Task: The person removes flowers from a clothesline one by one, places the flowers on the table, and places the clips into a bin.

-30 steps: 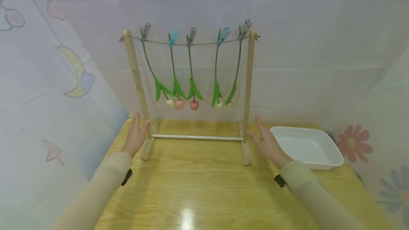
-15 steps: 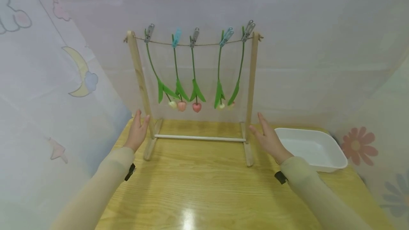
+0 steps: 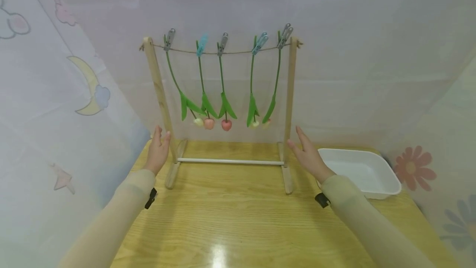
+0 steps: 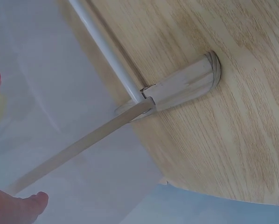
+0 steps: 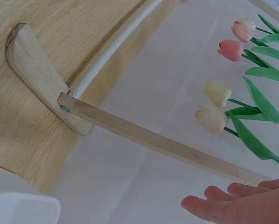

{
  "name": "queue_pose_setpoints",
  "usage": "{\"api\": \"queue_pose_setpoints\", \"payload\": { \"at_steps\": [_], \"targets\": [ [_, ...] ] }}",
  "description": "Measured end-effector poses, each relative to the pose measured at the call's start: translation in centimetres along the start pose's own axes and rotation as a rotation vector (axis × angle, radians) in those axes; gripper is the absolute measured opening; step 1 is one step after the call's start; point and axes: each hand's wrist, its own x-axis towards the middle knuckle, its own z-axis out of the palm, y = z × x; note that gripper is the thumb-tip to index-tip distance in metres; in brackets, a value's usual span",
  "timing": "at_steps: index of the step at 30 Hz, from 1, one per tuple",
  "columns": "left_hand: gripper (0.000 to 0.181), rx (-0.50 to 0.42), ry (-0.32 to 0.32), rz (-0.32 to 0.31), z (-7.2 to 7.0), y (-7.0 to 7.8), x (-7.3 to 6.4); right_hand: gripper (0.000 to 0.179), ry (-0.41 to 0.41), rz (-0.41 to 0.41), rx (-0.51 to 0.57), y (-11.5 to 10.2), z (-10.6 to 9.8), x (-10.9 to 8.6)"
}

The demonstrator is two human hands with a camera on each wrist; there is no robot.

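Observation:
A wooden rack (image 3: 291,94) stands on the table, with a twine line (image 3: 236,53) between its posts. Several artificial tulips hang upside down from it, among them a red tulip (image 3: 226,125) and a peach tulip (image 3: 209,123). Grey clothespins (image 3: 222,44) and blue clothespins (image 3: 201,45) clip their stems to the twine. My left hand (image 3: 158,152) is beside the left post, fingers extended. Beside the right post, my right hand (image 3: 310,158) has its fingers straight. Neither hand holds anything; whether they touch the posts I cannot tell.
On the right side of the wooden table (image 3: 223,218) sits a white plastic tray (image 3: 372,193). A white rod (image 3: 230,161) joins the rack's feet. Printed cloth walls (image 3: 372,53) close in the back and both sides.
Both hands have risen slightly alongside the posts. The head view shifted a little and came back. Rack, tulips and clothespins stay as they were.

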Motion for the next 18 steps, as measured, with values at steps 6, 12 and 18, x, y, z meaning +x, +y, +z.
{"api": "queue_pose_setpoints", "payload": {
  "at_steps": [6,12,18],
  "targets": [
    [0.074,-0.003,0.010,0.023,-0.1,-0.2,0.8,0.075,0.010,0.010,0.013,0.1,0.0,0.4],
    [0.071,-0.018,0.019,0.026,-0.4,0.4,1.1,0.076,-0.004,0.024,0.029,-0.4,-0.4,0.4],
    [0.069,-0.029,0.020,0.010,-0.8,0.7,1.0,0.073,-0.008,0.029,0.046,-0.9,-0.6,0.5]
  ]
}}
